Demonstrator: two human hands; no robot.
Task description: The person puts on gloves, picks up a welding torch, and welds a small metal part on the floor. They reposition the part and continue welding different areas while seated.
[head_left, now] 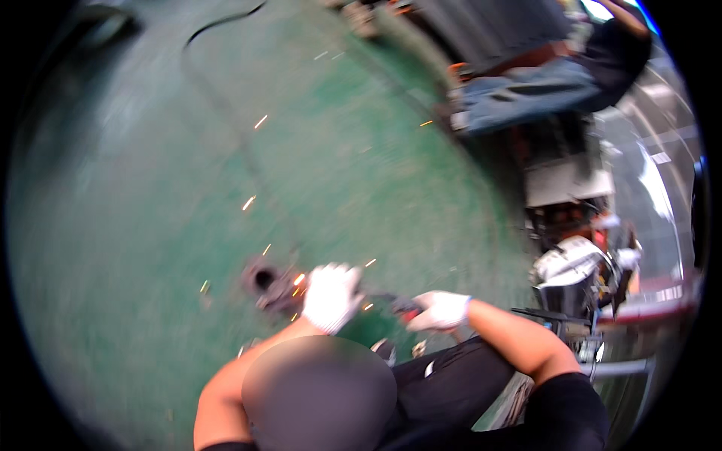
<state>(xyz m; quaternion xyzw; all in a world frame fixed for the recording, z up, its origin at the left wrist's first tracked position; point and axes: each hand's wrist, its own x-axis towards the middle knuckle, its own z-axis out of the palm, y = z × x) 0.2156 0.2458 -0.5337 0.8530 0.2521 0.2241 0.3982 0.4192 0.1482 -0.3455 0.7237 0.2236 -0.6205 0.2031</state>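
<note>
My right hand [440,310], in a white glove, is closed around the red and dark rear part of a tool that looks like an angle grinder [407,308]. Also gloved in white, my left hand [331,298] is curled over the tool's front end and hides most of it. Just left of that hand, a brownish metal piece [280,290] with a round, dark opening [264,278] rests on the floor. Orange sparks [299,279] fly around the left glove and up across the floor. Motion blur hides where tool and metal meet.
Across the green floor [361,150] runs a dark cable [224,21]. Another person in jeans [526,92] is at the upper right, beside a large grey box-like object [492,30]. Equipment and a white bag-like item [571,263] stand to my right. A blurred oval covers part of my lap.
</note>
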